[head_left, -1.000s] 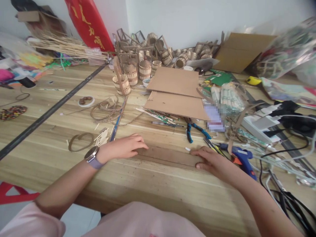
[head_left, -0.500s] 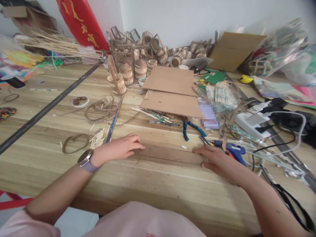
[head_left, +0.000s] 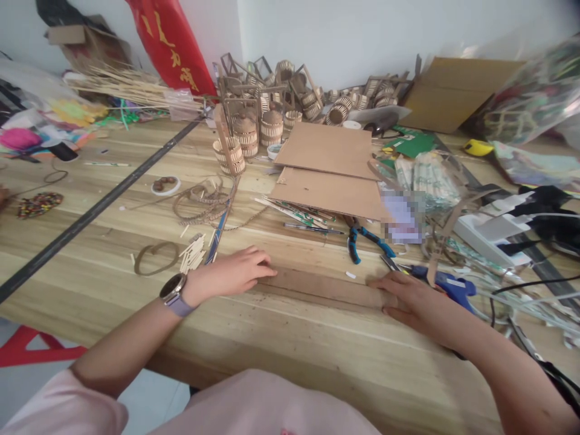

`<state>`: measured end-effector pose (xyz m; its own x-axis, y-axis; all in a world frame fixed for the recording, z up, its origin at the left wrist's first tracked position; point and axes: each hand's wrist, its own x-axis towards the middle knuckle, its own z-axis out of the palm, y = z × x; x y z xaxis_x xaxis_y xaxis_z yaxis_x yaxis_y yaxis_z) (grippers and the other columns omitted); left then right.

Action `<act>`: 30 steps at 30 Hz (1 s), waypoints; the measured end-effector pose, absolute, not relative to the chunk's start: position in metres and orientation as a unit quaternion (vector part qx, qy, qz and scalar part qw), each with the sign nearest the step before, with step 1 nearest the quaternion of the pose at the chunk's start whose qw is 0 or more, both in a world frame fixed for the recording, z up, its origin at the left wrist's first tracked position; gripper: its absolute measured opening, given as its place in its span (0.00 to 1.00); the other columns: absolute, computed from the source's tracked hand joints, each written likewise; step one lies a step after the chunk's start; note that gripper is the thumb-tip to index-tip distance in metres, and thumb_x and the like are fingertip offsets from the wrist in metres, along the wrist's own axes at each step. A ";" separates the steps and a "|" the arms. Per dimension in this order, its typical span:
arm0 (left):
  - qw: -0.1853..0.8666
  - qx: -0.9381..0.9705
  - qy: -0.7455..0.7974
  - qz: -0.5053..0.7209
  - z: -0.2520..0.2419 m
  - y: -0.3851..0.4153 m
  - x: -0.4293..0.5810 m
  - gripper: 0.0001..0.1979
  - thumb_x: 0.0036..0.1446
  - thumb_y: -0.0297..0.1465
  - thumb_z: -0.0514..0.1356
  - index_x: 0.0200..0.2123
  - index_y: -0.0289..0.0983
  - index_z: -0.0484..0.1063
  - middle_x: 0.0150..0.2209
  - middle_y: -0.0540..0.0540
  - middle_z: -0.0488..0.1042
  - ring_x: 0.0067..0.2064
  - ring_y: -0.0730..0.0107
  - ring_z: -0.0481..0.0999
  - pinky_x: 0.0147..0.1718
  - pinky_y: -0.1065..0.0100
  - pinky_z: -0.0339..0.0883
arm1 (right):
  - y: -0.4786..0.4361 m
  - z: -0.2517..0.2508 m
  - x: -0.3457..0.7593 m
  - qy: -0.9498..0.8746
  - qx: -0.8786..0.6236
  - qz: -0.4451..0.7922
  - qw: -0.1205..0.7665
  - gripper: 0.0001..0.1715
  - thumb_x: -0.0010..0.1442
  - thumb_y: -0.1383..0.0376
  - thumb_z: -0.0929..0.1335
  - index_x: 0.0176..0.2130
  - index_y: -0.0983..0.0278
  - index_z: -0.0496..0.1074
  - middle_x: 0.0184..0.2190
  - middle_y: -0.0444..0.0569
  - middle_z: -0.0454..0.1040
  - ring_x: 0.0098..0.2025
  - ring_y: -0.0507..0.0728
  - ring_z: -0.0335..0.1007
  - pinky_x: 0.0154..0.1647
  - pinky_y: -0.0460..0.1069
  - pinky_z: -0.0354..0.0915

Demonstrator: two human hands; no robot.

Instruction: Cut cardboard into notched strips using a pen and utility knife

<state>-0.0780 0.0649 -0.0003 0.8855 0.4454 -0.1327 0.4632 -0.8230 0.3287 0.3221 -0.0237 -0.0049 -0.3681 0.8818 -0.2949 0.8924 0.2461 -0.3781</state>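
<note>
A long brown cardboard strip point(head_left: 324, 288) lies flat on the wooden table point(head_left: 290, 344) in front of me. My left hand point(head_left: 235, 272), with a watch on the wrist, presses on the strip's left end, fingers stretched and lying flat. My right hand point(head_left: 410, 295) lies flat on the strip's right end, fingers extended along it. Neither hand grips anything.
Blue-handled pliers point(head_left: 362, 238), a pen point(head_left: 310, 228) and a blue glue gun point(head_left: 448, 284) lie just beyond the strip. Two cardboard sheets point(head_left: 330, 175) sit further back. Small woven baskets point(head_left: 254, 130) crowd the rear. A power strip point(head_left: 487, 232) and cables lie at right.
The hands stay pressed on the strip's ends. Only the camera view has shifted slightly.
</note>
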 end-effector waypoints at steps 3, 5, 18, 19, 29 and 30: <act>0.164 0.959 0.231 -0.019 -0.002 0.062 -0.078 0.25 0.60 0.16 0.53 0.57 0.41 0.73 0.52 0.41 0.71 0.53 0.60 0.69 0.53 0.64 0.65 | -0.025 -0.005 0.321 0.789 0.565 -0.240 0.014 0.25 0.61 0.60 0.63 0.55 0.60 0.73 0.52 0.57 0.73 0.55 0.65 0.71 0.57 0.60 0.67; 0.155 0.960 0.234 -0.020 -0.003 0.061 -0.078 0.27 0.60 0.15 0.52 0.57 0.44 0.73 0.52 0.41 0.70 0.53 0.60 0.69 0.51 0.64 0.66 | -0.026 -0.005 0.321 0.789 0.566 -0.237 0.015 0.25 0.61 0.59 0.63 0.55 0.60 0.73 0.50 0.57 0.74 0.54 0.64 0.72 0.56 0.60 0.67; 0.108 0.963 0.240 -0.063 0.005 0.054 -0.073 0.33 0.56 0.11 0.53 0.57 0.47 0.72 0.53 0.42 0.69 0.55 0.59 0.68 0.53 0.63 0.65 | -0.029 -0.003 0.307 0.811 0.532 -0.241 -0.018 0.32 0.59 0.69 0.61 0.61 0.54 0.70 0.52 0.55 0.73 0.55 0.62 0.72 0.56 0.58 0.68; 0.100 0.964 0.237 -0.064 0.006 0.053 -0.072 0.32 0.57 0.12 0.53 0.57 0.46 0.73 0.53 0.42 0.69 0.55 0.59 0.68 0.52 0.64 0.65 | -0.031 -0.003 0.304 0.815 0.526 -0.242 -0.023 0.31 0.59 0.71 0.60 0.59 0.53 0.71 0.52 0.54 0.73 0.55 0.62 0.71 0.56 0.58 0.68; 0.149 0.962 0.219 -0.067 0.002 0.059 -0.043 0.25 0.60 0.13 0.51 0.51 0.43 0.74 0.44 0.47 0.68 0.42 0.69 0.70 0.40 0.71 0.63 | -0.037 -0.009 0.298 0.813 0.525 -0.249 -0.034 0.34 0.62 0.75 0.56 0.56 0.50 0.73 0.53 0.51 0.72 0.55 0.58 0.70 0.58 0.56 0.66; 0.151 0.963 0.208 -0.076 0.001 0.060 -0.037 0.27 0.61 0.14 0.51 0.55 0.45 0.72 0.45 0.47 0.67 0.42 0.69 0.71 0.40 0.72 0.63 | -0.037 -0.010 0.298 0.814 0.524 -0.247 -0.032 0.34 0.61 0.76 0.56 0.56 0.50 0.73 0.53 0.52 0.72 0.55 0.58 0.70 0.57 0.56 0.66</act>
<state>-0.0369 0.0600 0.0014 0.9021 0.3775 -0.2091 0.4234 -0.8679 0.2598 0.2982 -0.0367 -0.0099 -0.4480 0.8695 -0.2081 0.8383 0.3275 -0.4359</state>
